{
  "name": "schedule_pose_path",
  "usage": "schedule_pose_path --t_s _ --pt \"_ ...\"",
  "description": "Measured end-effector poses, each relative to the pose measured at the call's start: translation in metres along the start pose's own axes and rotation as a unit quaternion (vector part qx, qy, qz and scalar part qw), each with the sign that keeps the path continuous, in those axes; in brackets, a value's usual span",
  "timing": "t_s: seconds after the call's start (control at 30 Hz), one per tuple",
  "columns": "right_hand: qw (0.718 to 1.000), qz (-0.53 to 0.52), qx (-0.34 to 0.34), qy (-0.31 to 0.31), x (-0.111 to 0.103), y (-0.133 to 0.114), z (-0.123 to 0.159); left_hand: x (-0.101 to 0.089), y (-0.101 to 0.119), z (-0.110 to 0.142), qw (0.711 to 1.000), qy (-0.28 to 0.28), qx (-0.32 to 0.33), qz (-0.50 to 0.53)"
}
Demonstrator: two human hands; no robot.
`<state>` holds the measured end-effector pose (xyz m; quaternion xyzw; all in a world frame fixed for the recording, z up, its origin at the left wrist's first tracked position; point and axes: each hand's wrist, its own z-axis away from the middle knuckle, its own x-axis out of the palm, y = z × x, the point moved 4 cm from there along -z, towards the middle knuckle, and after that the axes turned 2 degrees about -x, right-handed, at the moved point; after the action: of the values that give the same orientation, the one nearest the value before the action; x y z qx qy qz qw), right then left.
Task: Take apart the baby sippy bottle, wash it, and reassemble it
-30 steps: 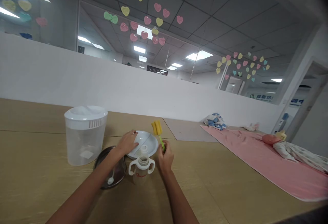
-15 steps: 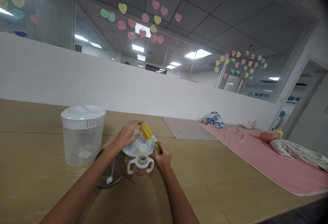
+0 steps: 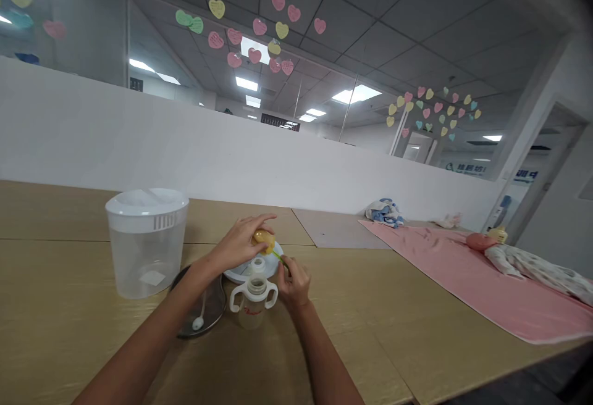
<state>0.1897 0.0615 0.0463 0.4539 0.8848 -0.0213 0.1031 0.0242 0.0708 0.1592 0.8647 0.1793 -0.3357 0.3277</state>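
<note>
My right hand (image 3: 294,279) grips the thin green handle of a bottle brush, its fingers closed. The brush's yellow sponge head (image 3: 264,242) points up and left, and my left hand (image 3: 241,241) has its thumb and fingers round it, partly hiding it. Just below stands an open clear baby bottle (image 3: 253,312) with a white two-handled collar and red print. Behind the bottle is a small white piece with a hole in its top (image 3: 257,265), by a white plate (image 3: 236,275). A dark round tray (image 3: 210,315) under my left forearm holds a thin straw with a white weighted end (image 3: 198,323).
A translucent bucket with a white lid (image 3: 147,244) stands at the left. To the right, a pink cloth (image 3: 486,281) carries a doll-like figure in patterned clothing (image 3: 532,266). A crumpled blue and white cloth (image 3: 385,212) lies near the white wall (image 3: 259,164).
My left hand has moved right and over the sponge head, and its fingers now cover more of it. My right hand stays nearly in place on the handle. The camera view has shifted slightly.
</note>
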Motion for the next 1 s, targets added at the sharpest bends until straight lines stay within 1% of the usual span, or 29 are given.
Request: schedule_pose_path --t_s 0.1,0.13,0.2,0.3,0.33,0.37,0.47,0.57,0.63,0.73,0.8,0.83,0.9,0.97,1.0 --pt "1.0 0.027 0.003 0.015 -0.001 -0.001 -0.001 0.002 0.002 -0.001 1.0 0.013 0.003 0.016" --pt "0.999 0.036 0.001 0.017 -0.002 -0.002 -0.002 0.002 0.001 -0.001 1.0 0.018 -0.007 0.009" --pt "0.999 0.043 -0.01 0.013 -0.002 -0.003 -0.002 0.002 -0.002 -0.001 0.997 0.021 -0.061 -0.03" --pt "0.998 0.047 -0.042 0.001 -0.002 -0.006 -0.003 0.0 -0.007 0.001 0.979 -0.002 -0.164 -0.117" --pt "0.997 0.049 -0.051 -0.004 -0.001 -0.007 -0.003 0.0 -0.007 0.002 0.973 -0.013 -0.184 -0.141" --pt "0.997 0.051 -0.057 -0.008 -0.001 -0.007 -0.003 -0.001 -0.007 0.003 0.969 -0.025 -0.19 -0.156" --pt "0.997 0.05 -0.052 -0.022 0.0 -0.006 -0.003 -0.005 -0.007 0.006 0.974 -0.059 -0.153 -0.154" --pt "0.997 0.055 -0.041 -0.034 0.001 -0.004 -0.003 -0.013 -0.009 0.011 0.98 -0.083 -0.11 -0.14" --pt "0.996 0.068 -0.037 -0.041 0.003 -0.004 -0.003 -0.021 -0.011 0.013 0.979 -0.079 -0.109 -0.151" --pt "0.995 0.09 -0.025 -0.047 0.004 -0.004 -0.004 -0.037 -0.014 0.017 0.974 -0.051 -0.115 -0.186" --pt "0.994 0.099 -0.009 -0.037 0.004 -0.003 -0.005 -0.045 -0.019 0.02 0.969 -0.049 -0.121 -0.21" --pt "0.994 0.103 0.005 -0.028 0.003 -0.002 -0.005 -0.047 -0.023 0.022 0.965 -0.059 -0.132 -0.218" --pt "0.994 0.104 0.038 -0.009 0.001 0.002 -0.006 -0.046 -0.038 0.025 0.95 -0.109 -0.182 -0.232" --pt "0.993 0.102 0.059 -0.002 0.0 0.005 -0.006 -0.041 -0.059 0.03 0.922 -0.178 -0.248 -0.24" --pt "0.993 0.101 0.063 -0.004 0.0 0.006 -0.006 -0.038 -0.07 0.032 0.908 -0.201 -0.275 -0.245"
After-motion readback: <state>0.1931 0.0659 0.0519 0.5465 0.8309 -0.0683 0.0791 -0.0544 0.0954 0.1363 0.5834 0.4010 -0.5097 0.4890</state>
